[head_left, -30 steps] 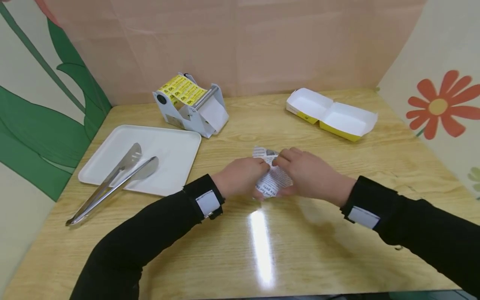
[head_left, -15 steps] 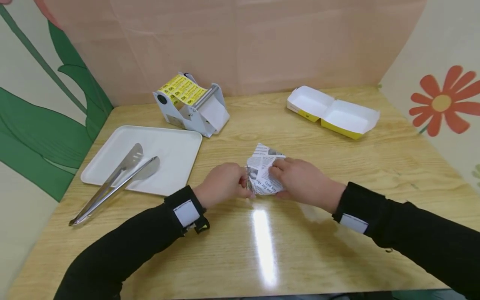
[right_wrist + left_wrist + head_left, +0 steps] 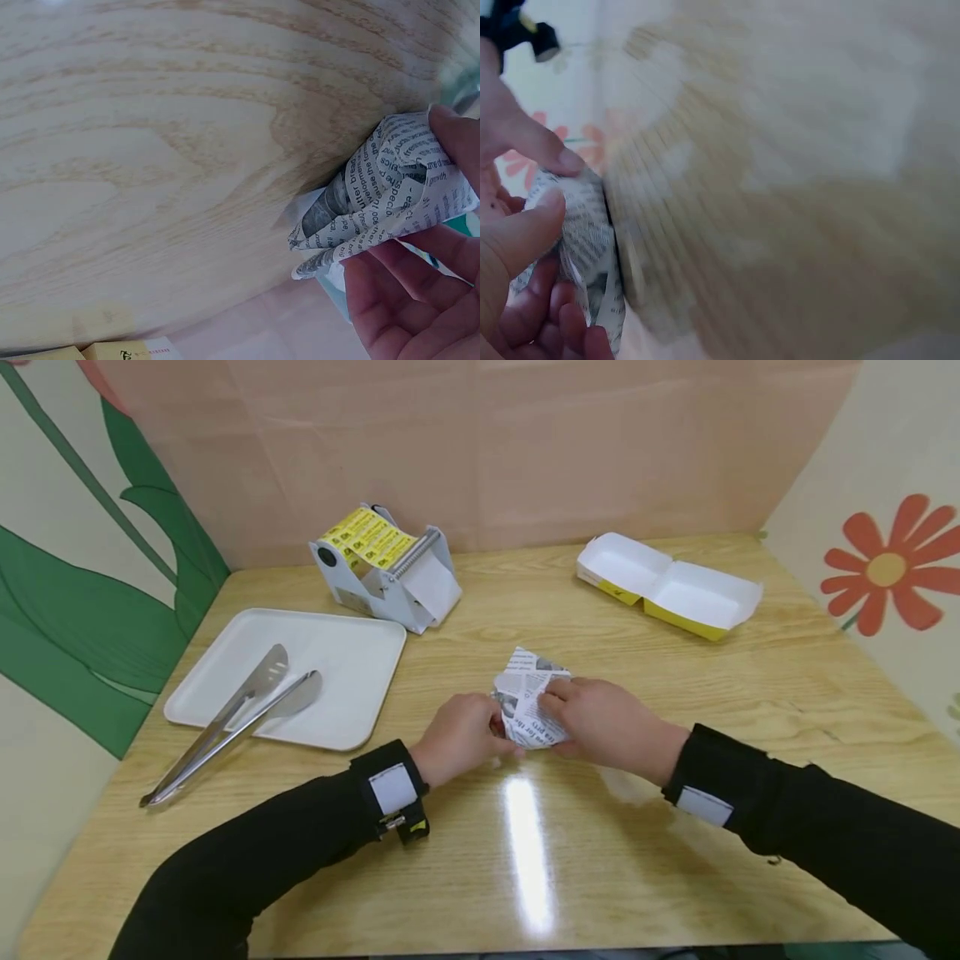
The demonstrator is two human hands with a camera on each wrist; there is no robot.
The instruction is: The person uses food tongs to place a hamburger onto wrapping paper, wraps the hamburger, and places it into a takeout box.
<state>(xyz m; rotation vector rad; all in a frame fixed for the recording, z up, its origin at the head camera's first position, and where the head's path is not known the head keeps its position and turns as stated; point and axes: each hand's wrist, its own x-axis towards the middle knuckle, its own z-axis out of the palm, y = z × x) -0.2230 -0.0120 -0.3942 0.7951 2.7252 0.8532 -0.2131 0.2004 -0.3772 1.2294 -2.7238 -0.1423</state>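
Observation:
A small packet folded from newsprint-patterned paper [image 3: 525, 697] lies near the middle of the wooden table. What it contains, if anything, is hidden. My right hand [image 3: 600, 722] holds its right side, and in the right wrist view thumb and fingers [image 3: 390, 281] grip the wrapped paper [image 3: 390, 187] from opposite sides. At the left edge my left hand [image 3: 457, 737] pinches the paper with curled fingers. The left wrist view has the left thumb [image 3: 525, 236] on top of the paper packet [image 3: 585, 225], the other fingers bent beneath a loose, creased flap.
On the left, metal tongs [image 3: 247, 718] lie across a white tray [image 3: 345, 685], handles past its edge. Behind stands a label dispenser [image 3: 386, 568] with yellow labels. An opened yellow-and-white paper box [image 3: 667, 585] sits at the back right. Painted walls and a pinkish back panel [image 3: 480, 452] enclose the table [image 3: 637, 877].
From the packet's middle, my left hand has moved left to its left edge, then slightly back right. The right hand has shifted a little left and down, uncovering more printed paper.

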